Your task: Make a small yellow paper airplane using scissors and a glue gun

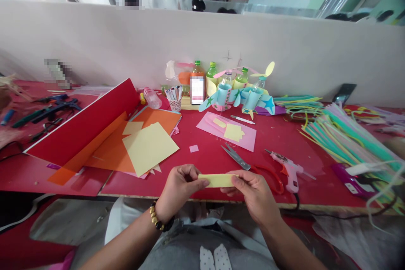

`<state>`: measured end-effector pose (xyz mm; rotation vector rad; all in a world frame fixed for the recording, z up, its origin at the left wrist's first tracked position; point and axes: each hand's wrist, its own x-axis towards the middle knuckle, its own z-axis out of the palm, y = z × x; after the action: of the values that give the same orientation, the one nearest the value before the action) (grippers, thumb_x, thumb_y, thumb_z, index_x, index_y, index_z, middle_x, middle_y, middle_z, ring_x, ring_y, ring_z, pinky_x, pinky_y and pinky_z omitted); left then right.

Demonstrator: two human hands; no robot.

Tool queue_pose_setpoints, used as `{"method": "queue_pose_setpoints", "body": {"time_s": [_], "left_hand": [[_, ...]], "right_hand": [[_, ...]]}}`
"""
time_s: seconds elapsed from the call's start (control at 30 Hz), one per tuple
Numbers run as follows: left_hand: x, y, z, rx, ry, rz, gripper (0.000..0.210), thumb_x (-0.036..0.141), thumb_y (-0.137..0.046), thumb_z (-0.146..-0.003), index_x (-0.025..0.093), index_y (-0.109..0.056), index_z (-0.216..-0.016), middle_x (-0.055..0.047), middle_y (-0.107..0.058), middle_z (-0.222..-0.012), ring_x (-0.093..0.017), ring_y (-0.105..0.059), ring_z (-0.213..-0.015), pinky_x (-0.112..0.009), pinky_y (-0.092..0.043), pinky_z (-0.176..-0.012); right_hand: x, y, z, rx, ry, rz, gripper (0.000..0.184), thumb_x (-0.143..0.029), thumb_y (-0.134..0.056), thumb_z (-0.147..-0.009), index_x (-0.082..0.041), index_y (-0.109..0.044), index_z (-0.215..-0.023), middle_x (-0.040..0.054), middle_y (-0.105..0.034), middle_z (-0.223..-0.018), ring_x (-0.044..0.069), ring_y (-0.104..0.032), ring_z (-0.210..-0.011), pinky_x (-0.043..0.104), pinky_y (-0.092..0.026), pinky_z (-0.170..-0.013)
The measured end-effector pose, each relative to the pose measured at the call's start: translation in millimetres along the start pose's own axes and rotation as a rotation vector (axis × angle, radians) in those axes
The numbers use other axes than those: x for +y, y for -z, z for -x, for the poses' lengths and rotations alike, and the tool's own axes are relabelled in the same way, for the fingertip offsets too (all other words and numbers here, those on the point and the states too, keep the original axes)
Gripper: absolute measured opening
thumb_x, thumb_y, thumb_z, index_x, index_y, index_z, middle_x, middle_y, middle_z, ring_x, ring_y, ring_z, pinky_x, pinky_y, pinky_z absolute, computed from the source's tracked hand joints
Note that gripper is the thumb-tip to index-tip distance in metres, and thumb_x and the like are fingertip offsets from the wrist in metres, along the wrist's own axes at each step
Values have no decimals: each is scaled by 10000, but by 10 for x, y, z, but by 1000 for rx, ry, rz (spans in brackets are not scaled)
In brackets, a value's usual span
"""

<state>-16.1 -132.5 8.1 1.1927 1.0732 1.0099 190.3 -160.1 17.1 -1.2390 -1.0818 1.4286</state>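
Between my two hands, just above the table's front edge, stretches a narrow strip of yellow paper (pixel 218 180). My left hand (pixel 183 185) pinches its left end between thumb and fingers. The right end is gripped the same way by my right hand (pixel 253 192). Beyond my right hand lie scissors (pixel 242 161) with red handles, blades parted. A pink hot glue gun (pixel 289 168) rests to their right. Farther back, a pink sheet (pixel 205 121) carries cut yellow paper pieces (pixel 234 133). A small pink paper square (pixel 194 148) lies ahead of my left hand.
On the left are yellow paper (pixel 150 147), orange sheets (pixel 110 156) and a leaning red board (pixel 85 122). Bottle planes (pixel 224 95), a pen cup (pixel 174 103) and a phone (pixel 197 90) stand at the back. Pipe cleaners (pixel 357 135) and a purple box (pixel 352 181) occupy the right.
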Motion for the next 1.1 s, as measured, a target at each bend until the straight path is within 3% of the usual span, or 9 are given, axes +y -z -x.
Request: {"method": "queue_pose_setpoints", "body": {"time_s": [0.2, 0.37, 0.53, 0.63, 0.73, 0.9, 1.1], "left_hand": [[47, -2, -21, -25, 23, 91, 364, 241, -798, -626, 172, -475, -780, 68, -491, -625, -59, -483, -538, -169, -388, -523], [20, 69, -41, -114, 24, -76, 261, 305, -744, -696, 143, -614, -855, 26, -540, -645, -82, -507, -568, -188, -391, -547], [123, 72, -71, -280, -49, -334, 244, 305, -689, -740, 161, -688, -937, -55, -669, -901, -172, -590, -815, -237, -442, -714], [187, 14, -71, -360, -60, -437, 215, 347, -630, -791, 151, -708, -839, -31, -660, -757, -141, -569, -684, -208, -409, -608], [195, -29, -50, -356, -116, -538, 258, 338, -586, -825, 142, -683, -687, -6, -604, -622, -103, -507, -574, -189, -356, -538], [156, -37, -38, -339, -157, -577, 256, 317, -585, -829, 142, -642, -652, 2, -581, -609, -95, -492, -563, -183, -340, -536], [139, -47, -97, -339, -161, -591, 278, 333, -585, -828, 138, -606, -631, 21, -529, -586, -85, -434, -548, -183, -308, -523]], "right_hand": [[-20, -26, 19, 19, 40, 37, 276, -394, -633, -817, -137, -697, -896, 73, -729, -725, 207, -713, -668, 285, -578, -638], [-45, -32, 27, 27, 55, 103, 294, -408, -629, -812, -138, -703, -902, 79, -733, -750, 212, -711, -654, 308, -585, -655], [11, -71, 41, 19, 115, 261, 272, -400, -600, -830, -169, -721, -906, 70, -733, -768, 212, -699, -665, 306, -576, -645], [46, -125, 53, -59, 170, 342, 253, -380, -564, -856, -196, -732, -903, 61, -733, -794, 213, -694, -718, 302, -564, -676], [59, -153, 57, -119, 107, 280, 277, -394, -536, -869, -188, -717, -909, 59, -722, -799, 194, -693, -663, 285, -560, -626], [55, -135, 38, -79, 24, 306, 303, -428, -562, -841, -154, -655, -752, 8, -630, -558, 122, -600, -450, 204, -466, -459], [52, -128, -6, -79, -11, 237, 334, -453, -550, -839, -164, -561, -674, -5, -614, -546, 103, -574, -421, 191, -441, -436]]}}
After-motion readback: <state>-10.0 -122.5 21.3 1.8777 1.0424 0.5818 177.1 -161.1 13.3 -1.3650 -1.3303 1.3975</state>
